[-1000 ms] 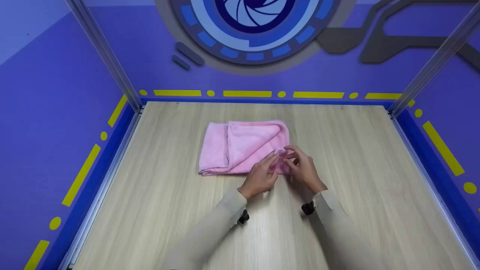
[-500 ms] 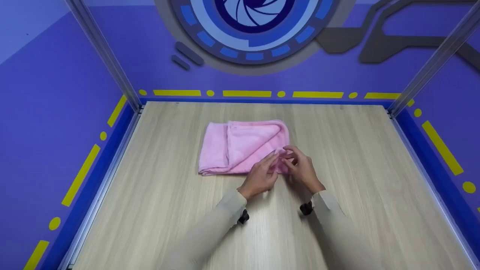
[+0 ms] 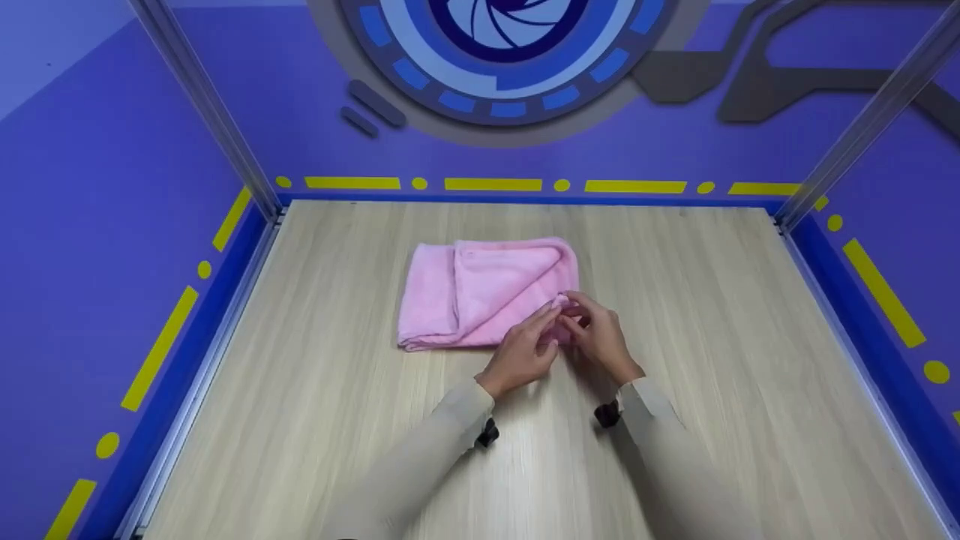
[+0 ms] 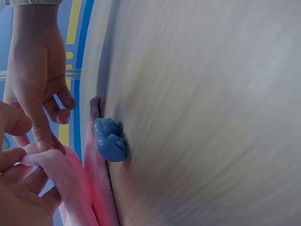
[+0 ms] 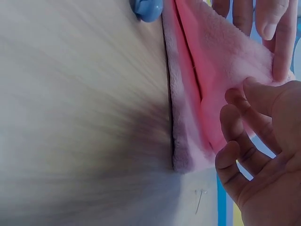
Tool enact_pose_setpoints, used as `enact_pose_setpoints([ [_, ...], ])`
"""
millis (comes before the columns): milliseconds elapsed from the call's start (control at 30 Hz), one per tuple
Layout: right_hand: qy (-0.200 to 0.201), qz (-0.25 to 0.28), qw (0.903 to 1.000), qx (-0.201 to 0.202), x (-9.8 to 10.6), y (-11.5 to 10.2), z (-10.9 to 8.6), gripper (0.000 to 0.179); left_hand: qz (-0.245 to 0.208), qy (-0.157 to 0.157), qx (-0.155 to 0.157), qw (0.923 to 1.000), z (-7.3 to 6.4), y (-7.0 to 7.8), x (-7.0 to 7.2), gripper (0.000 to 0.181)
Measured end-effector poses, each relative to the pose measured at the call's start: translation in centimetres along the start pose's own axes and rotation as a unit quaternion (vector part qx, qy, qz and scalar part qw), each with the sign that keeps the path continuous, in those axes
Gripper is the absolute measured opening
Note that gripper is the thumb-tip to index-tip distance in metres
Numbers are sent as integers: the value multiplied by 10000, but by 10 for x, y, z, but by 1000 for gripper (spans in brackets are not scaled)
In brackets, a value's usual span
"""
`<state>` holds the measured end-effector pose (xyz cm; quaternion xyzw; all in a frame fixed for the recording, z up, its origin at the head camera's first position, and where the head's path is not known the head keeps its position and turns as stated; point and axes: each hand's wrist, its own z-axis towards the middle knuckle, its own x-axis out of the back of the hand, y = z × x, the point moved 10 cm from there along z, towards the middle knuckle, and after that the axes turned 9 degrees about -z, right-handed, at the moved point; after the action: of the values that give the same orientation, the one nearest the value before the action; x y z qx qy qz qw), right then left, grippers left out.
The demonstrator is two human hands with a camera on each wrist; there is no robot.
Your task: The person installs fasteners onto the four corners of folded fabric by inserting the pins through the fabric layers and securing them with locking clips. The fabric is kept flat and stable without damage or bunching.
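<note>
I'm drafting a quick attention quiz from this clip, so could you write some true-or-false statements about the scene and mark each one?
1. The pink cloth is spread out in a single layer. False: it is folded over in layers.
2. The right hand pinches a raised part of the cloth. True.
3. The left hand is well away from the cloth. False: its fingers touch it.
4. In the left wrist view, a small blue object shows by the cloth's edge. True.
5. The tabletop is black. False: it is pale and wood-grained.
</note>
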<state>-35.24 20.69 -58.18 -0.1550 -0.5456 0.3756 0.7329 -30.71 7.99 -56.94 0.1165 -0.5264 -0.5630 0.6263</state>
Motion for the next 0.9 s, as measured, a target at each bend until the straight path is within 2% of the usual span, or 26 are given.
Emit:
enact_pose_setpoints([
  [267,28,-148,9999,57,-3,-1,0,13,-52,-98,-21,9999,-3,-3,-3,59],
  [467,33,-251,9997,38,-2,-2,2,7,-165,-120,-4,9998,-4,-5,2,57],
  [567,41,-288,9996,68,0,-2,2,4,-90,63,-63,9999,-5,-5,10,51],
  [767,-69,-273,9996,-13,2,0,2,4,353,619,-242,9972,-11,-1,26,33],
  [833,-79,-302,9995,21,2,0,2,6,422,566,-364,9968,-13,3,26,27],
  [900,-24,-331,9994,87,3,0,1,6,495,285,-450,9974,-15,5,21,22],
])
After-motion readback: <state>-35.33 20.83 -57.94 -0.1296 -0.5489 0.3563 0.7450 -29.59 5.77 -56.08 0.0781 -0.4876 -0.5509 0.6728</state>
